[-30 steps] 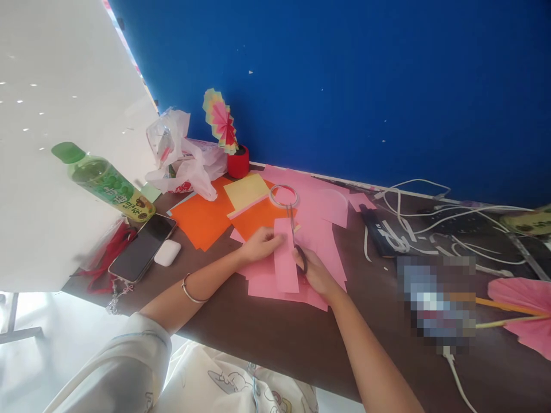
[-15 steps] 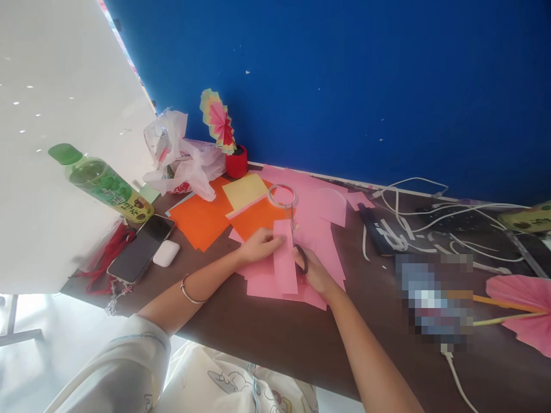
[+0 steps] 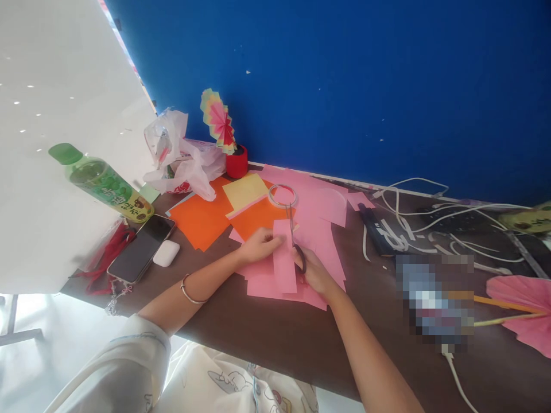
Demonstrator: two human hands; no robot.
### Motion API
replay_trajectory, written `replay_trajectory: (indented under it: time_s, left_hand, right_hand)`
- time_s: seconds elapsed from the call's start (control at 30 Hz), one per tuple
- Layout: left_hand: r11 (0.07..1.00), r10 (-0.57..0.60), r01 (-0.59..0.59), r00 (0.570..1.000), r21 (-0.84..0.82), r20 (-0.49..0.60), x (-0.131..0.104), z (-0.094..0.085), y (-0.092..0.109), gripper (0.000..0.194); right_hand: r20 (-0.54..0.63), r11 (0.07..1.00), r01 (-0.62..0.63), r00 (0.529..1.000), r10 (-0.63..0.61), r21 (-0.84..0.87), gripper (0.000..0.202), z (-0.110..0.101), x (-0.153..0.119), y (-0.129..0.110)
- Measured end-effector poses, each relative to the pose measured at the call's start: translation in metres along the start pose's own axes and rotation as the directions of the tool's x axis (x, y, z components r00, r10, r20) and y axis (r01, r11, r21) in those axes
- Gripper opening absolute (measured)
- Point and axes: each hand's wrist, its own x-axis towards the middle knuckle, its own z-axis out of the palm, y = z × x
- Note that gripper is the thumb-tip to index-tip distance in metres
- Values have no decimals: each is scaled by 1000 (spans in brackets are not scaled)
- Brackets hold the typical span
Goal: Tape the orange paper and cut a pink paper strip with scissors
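Note:
A folded-looking strip of pink paper [image 3: 284,269] is upright between my hands, its left edge pinched by my left hand [image 3: 261,245]. Dark-handled scissors [image 3: 299,258] are gripped in my right hand [image 3: 315,272], with the blades pointing away from me along the upper right edge of the strip. Beneath lie large pink sheets [image 3: 321,246] in a loose pile. Orange sheets [image 3: 200,215] and a yellow sheet [image 3: 244,192] lie just beyond my left hand. A roll of clear tape [image 3: 270,196] rests past the blade tips.
To the left are a green drink bottle [image 3: 107,186], a phone [image 3: 141,249] and a white earbud case [image 3: 166,253]. At the back stand a plastic bag [image 3: 189,163] and a red pot [image 3: 236,162] with a paper fan. White cables [image 3: 404,212] and a pink paper fan [image 3: 523,312] lie right.
The scissors have turned very slightly in my right hand, and the blades look a little further apart. My left hand and the pink strip stay almost where they were.

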Motion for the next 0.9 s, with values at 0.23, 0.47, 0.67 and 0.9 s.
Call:
replay_trajectory:
  time_s: [0.23,0.47,0.67,0.9]
  left_hand:
    - [1000,-8,8,1000,5,-6,0,0,2,35]
    - [1000,9,-9,999,-9,-34,-1,0,3,35]
    - [1000,2,-2,999,5,-49,0,0,2,33]
    - [1000,-5,5,999,-3,-33,-1,0,3,33]
  right_hand:
    - [19,995,-78,997,77,63,43,0,1,4]
    - [14,998,-58,998,57,39,43,-1,1,3]
    - [17,998,-56,998,55,25,44,0,1,3]
    - [4,998,-60,998,60,16,44,1,0,1]
